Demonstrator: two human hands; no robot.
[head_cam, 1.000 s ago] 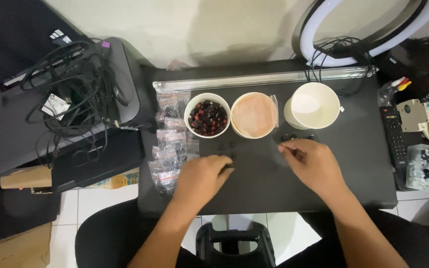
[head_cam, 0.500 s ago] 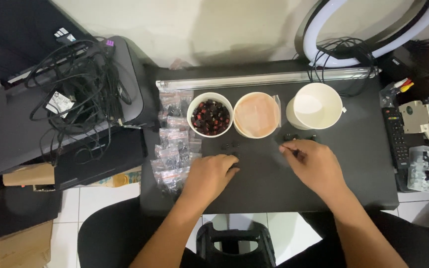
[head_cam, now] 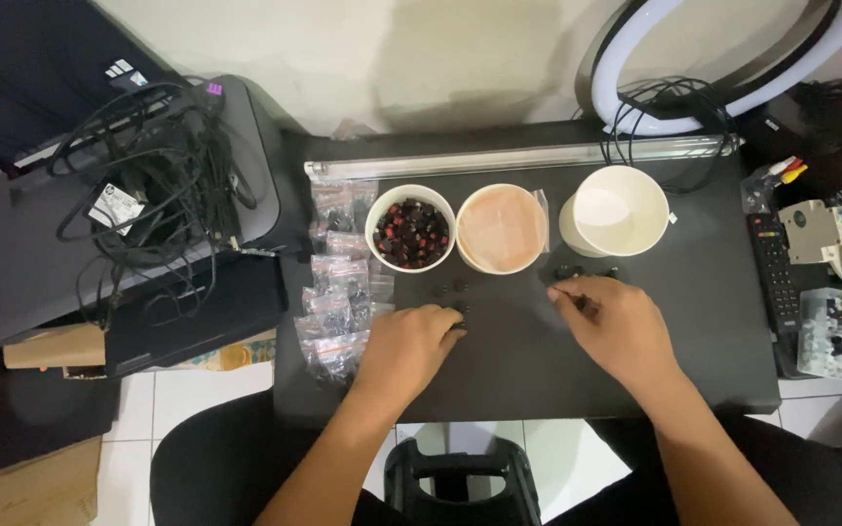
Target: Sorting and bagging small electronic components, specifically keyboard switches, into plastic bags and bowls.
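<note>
While small black parts (head_cam: 452,289) lie beside it, left hand (head_cam: 409,348) rests loosely curled; right hand (head_cam: 614,326) pinches one.

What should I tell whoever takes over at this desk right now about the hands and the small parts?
Left hand: palm down on the black desk, fingertips at a few small dark parts; grip not visible.
Right hand: fingertips pinched at a small dark part by another cluster of parts below the empty white cup.
Left bowl holds red and black pieces; the middle bowl looks pinkish inside with no pieces showing.
Small clear bags lie along the desk's left edge.
Done: parts laid out in two small groups. Left: loose parts on the desk, cup with nothing in it.
</note>
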